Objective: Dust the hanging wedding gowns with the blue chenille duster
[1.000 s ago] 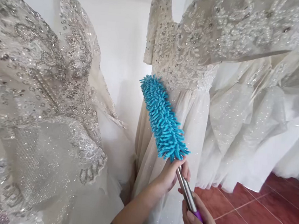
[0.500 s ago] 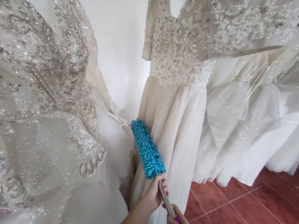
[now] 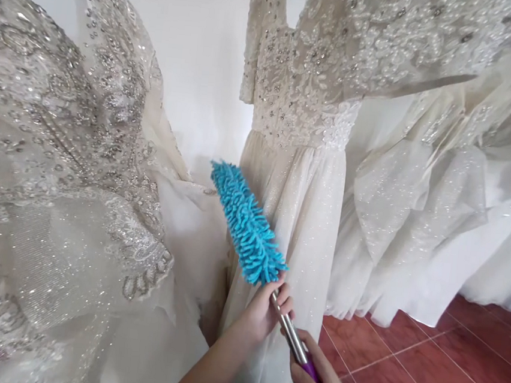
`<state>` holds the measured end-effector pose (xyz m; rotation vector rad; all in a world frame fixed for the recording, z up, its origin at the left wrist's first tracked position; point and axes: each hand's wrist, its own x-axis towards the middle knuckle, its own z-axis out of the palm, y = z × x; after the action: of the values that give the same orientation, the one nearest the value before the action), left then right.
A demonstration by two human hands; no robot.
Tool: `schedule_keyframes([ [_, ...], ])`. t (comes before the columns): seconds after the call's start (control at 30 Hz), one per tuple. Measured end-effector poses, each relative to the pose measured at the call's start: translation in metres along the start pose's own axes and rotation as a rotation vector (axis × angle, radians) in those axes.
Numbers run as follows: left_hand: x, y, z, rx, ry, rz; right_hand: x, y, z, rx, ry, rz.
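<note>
A heavily beaded gown (image 3: 74, 150) takes up the left side; a swing that way could hook its raised trim and pull threads. The short-sleeved gown (image 3: 299, 135) hangs in the middle, where a hard push might crease or snag its sheer skirt (image 3: 309, 239). Farther right, pale gowns (image 3: 419, 219) crowd together over the red tiled floor (image 3: 396, 367), so a stray elbow could disturb several at once.

The blue duster (image 3: 247, 227) slants across the front of the middle skirt, tip pointing up and left toward the gap between the two nearer gowns; whether it touches the cloth cannot be told. If its strands are dirty, pressing them in would probably mark such light fabric.

Both hands hold the duster: the left hand (image 3: 266, 310) curls around the metal shaft (image 3: 291, 334) just below the strands, the right hand (image 3: 322, 375) around the purple grip (image 3: 311, 371). Should the left hand slacken, the head could swing uncontrolled. Smallest, the bodice beads (image 3: 287, 98) could catch a strand and tear off.
</note>
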<state>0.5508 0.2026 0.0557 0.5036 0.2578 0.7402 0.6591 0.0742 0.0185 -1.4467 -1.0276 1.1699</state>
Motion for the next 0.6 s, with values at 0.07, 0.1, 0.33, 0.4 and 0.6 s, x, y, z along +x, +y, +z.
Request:
schedule_keyframes([
  [0.07, 0.013, 0.01, 0.022, 0.072, -0.123, 0.007, 0.003, -0.012, -0.005, -0.001, 0.033, -0.046],
  [0.1, 0.02, 0.014, 0.032, 0.098, -0.172, 0.011, 0.004, -0.017, -0.007, 0.012, 0.03, -0.045],
  [0.33, 0.041, 0.016, 0.043, 0.122, -0.244, 0.027, 0.011, -0.032, -0.012, 0.043, -0.024, -0.035],
  [0.4, 0.041, 0.009, 0.031, 0.105, -0.208, 0.018, 0.015, -0.024, -0.014, 0.004, -0.001, -0.064],
  [0.6, 0.032, -0.025, -0.023, -0.026, 0.064, -0.038, 0.019, 0.018, -0.01, 0.008, -0.005, 0.01],
])
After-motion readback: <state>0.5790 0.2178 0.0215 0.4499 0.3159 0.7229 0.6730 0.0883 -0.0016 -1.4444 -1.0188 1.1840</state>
